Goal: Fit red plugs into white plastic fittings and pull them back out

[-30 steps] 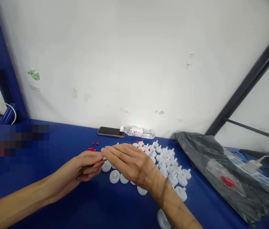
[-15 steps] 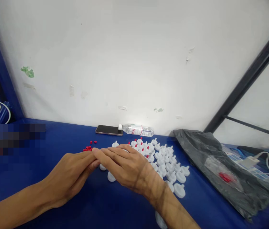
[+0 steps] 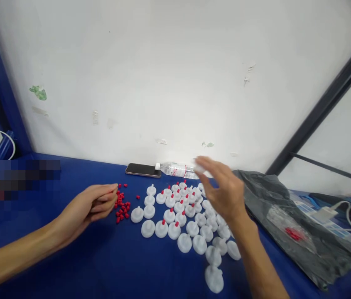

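My left hand (image 3: 89, 204) is closed at the left edge of a loose heap of small red caps (image 3: 122, 207); whatever its pinched fingertips hold is hidden. Raised over the back right of the white round pieces (image 3: 199, 244), my right hand (image 3: 222, 182) grips a blurred white piece (image 3: 199, 167) between thumb and fingers. Several white pieces have a red cap (image 3: 163, 222) on their upright stem, mostly in the middle and back of the group. Others, to the right and front, show bare stems.
A phone (image 3: 143, 170) and a clear water bottle (image 3: 178, 169) lie along the white wall. On the right, a dark grey plastic sheet (image 3: 256, 191) bears a clear bag with red pieces (image 3: 294, 233). Beyond it are a white plug and cable.
My hands were together over the pieces and have parted. The right one has risen to the right with a white piece; the left one has shifted slightly left. Red caps and capped pieces are uncovered.
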### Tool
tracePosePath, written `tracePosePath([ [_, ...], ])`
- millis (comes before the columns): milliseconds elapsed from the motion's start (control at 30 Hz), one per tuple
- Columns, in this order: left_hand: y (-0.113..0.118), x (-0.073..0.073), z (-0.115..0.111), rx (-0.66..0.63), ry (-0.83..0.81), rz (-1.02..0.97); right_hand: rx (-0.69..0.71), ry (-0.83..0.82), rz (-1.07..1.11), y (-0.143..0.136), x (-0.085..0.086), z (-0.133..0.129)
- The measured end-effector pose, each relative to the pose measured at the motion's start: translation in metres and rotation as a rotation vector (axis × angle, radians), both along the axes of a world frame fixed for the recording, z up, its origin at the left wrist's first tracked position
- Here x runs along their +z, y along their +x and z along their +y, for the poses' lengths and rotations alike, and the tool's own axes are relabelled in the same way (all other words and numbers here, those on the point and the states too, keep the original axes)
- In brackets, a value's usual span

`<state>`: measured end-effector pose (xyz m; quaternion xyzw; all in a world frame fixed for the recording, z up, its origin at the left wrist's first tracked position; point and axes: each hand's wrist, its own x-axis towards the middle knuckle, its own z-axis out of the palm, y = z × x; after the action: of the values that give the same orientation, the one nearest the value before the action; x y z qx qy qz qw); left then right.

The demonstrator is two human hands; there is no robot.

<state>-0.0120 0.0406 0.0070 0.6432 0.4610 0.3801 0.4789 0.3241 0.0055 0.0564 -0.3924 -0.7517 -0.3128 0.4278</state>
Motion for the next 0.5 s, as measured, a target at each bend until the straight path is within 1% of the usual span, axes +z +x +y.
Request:
tracePosePath([
  [67, -0.006, -0.004, 0.009, 0.086, 0.136, 0.07, -0.177, -0.135, 0.156, 0.023, 0.002, 0.006],
  [133, -0.009, -0.011, 0.013, 0.126, 0.296, 0.209, -0.307, -0.288, 0.219, 0.037, 0.001, 0.011],
  [200, -0.01, -0.019, 0.011, 0.113, 0.484, 0.422, -0.371, -0.422, 0.208, 0.042, -0.004, 0.013],
  [267, -0.009, -0.025, 0.007, 0.065, 0.606, 0.592, -0.399, -0.543, 0.166, 0.044, -0.011, 0.015],
  [367, -0.01, -0.029, 0.005, 0.018, 0.64, 0.663, -0.44, -0.7, 0.119, 0.048, -0.021, 0.018],
  [500, -0.011, -0.029, 0.008, 0.007, 0.695, 0.65, -0.497, -0.799, 0.099, 0.054, -0.027, 0.024],
])
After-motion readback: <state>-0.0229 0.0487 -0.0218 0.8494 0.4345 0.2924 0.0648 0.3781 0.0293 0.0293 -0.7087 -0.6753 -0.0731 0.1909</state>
